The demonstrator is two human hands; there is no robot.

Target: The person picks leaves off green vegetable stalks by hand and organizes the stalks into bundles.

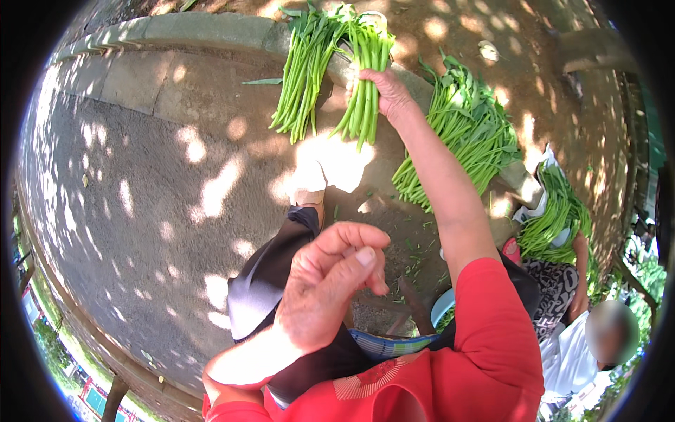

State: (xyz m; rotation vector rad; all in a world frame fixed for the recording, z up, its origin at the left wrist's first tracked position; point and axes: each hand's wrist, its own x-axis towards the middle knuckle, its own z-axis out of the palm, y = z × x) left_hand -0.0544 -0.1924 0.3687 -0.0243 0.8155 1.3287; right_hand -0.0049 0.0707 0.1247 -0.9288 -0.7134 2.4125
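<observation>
My right hand (387, 92) reaches forward, its fingers closed around a bunch of long-stemmed leafy greens (365, 100). The stem ends point back towards me; the leafy end lies at the kerb. Just left of it, a second bunch of greens (301, 79) rests across the concrete kerb. A larger heap of the same greens (464, 132) lies to the right, partly behind my right forearm. My left hand (332, 287) is raised above my lap, palm side turned right, fingers loosely curled and thumb apart, with nothing visible in it.
The curved concrete kerb (205, 29) runs along the pavement (174, 158). At the right, another person (567, 353) sits with a hand at more greens (553, 211) on a pale sack. A light blue basin (443, 308) stands beside my right side. Cut stem bits litter the ground.
</observation>
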